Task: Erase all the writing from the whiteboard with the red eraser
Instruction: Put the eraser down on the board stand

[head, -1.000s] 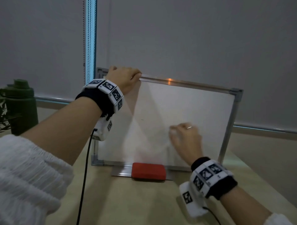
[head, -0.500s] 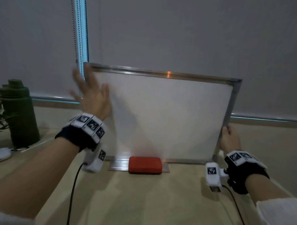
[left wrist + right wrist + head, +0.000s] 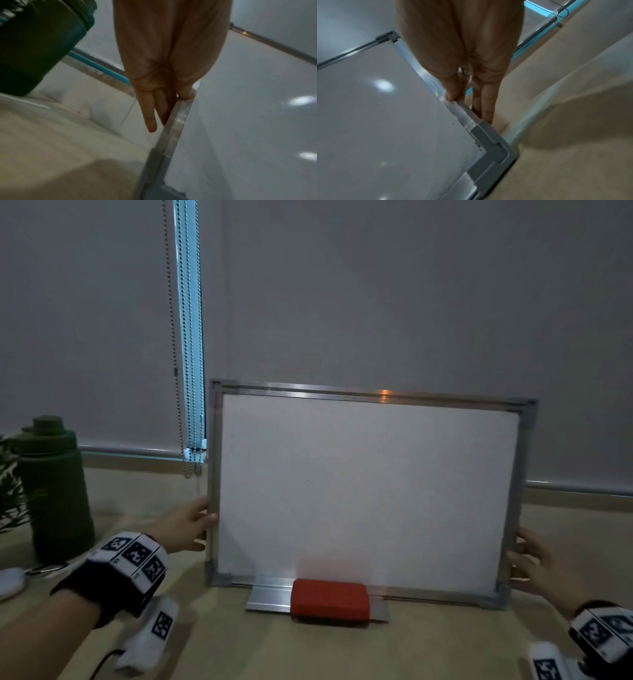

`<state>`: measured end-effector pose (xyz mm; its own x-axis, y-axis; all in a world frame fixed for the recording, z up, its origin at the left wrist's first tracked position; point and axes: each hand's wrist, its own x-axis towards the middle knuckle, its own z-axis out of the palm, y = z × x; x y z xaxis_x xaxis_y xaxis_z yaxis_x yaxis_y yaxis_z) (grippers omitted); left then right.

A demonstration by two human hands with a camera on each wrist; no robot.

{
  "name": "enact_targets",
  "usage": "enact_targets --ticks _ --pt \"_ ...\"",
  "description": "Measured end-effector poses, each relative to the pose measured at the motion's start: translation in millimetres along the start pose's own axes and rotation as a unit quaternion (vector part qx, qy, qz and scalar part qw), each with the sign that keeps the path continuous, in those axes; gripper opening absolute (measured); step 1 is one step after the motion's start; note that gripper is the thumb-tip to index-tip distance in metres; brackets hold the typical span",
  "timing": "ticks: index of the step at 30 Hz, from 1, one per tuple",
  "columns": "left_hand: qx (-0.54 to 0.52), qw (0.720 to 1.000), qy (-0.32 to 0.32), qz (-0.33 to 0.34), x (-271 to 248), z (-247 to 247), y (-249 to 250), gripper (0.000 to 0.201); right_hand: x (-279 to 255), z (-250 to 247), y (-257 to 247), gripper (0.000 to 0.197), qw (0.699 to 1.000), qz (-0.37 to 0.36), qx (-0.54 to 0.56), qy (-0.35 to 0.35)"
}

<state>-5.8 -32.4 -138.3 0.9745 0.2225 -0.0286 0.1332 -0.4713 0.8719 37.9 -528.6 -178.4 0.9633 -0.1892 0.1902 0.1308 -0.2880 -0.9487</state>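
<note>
The whiteboard (image 3: 366,484) stands upright on the table against a grey blind; its face looks blank apart from one tiny dark mark (image 3: 308,481). A red eraser (image 3: 330,597) lies on the metal tray (image 3: 269,599) at the board's bottom edge. My left hand (image 3: 186,525) pinches the left side of the frame, thumb in front (image 3: 187,94) and fingers behind. On the other side my right hand (image 3: 537,566) pinches the right frame low down, with the thumb (image 3: 452,97) on the front and fingers behind. Neither hand touches the eraser.
A dark green bottle (image 3: 51,491) stands at the left, with plant leaves and a small white object (image 3: 10,580) beside it. Bead chains (image 3: 186,405) hang from the blind just left of the board. The beige table (image 3: 239,652) spreads in front.
My left hand left the board's top edge, swung through the air and took the left frame. My right hand came off the board's face and took the right frame.
</note>
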Motion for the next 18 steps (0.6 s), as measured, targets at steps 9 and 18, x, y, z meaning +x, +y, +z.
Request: enact_targets --ticks 9,18 --pt "-0.055 0.995 0.069 0.038 92 34 8 0.025 89 12 21 0.038 0.992 -0.026 -0.046 0.113" --pt "-0.096 0.972 0.215 0.002 140 42 -3 0.029 126 39 41 0.031 0.98 -0.019 -0.062 0.187"
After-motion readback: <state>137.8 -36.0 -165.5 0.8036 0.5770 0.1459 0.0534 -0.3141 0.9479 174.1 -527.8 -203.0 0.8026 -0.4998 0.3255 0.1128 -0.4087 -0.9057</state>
